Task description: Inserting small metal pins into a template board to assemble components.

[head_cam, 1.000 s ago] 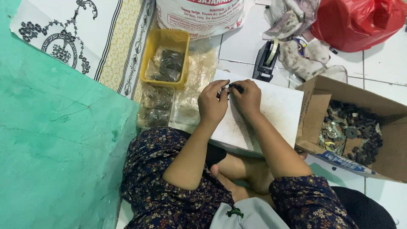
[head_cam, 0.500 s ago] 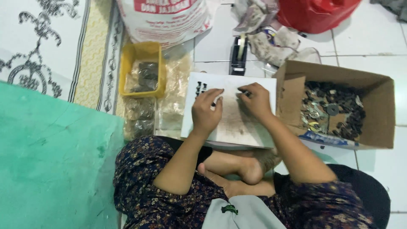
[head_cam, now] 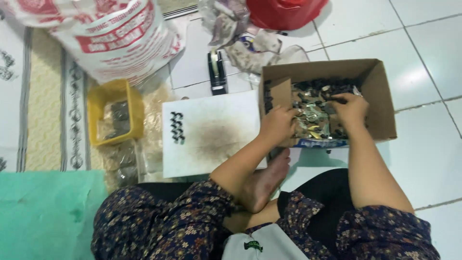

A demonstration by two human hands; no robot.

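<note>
Hands both down in cardboard box [head_cam: 378, 103] of small dark and metallic parts [head_cam: 315, 113], left hand [head_cam: 278, 126] curled at near edge, right hand [head_cam: 350, 110] fingers bent among pieces, grip unclear; white board [head_cam: 211, 135] bearing one short row [head_cam: 177, 128], mostly bare.

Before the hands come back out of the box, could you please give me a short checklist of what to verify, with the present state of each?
1. Both hands in the box: ok; left hand and right hand rest on the small parts.
2. A part actually pinched in either hand: cannot tell; the fingertips are buried in the pile.
3. Bare space on the white board: ok; only a short row of dark pieces lies near its left edge.
4. Box sits flat on the floor: ok.
5. Yellow tray within reach: ok; it sits just left of the board.
</note>
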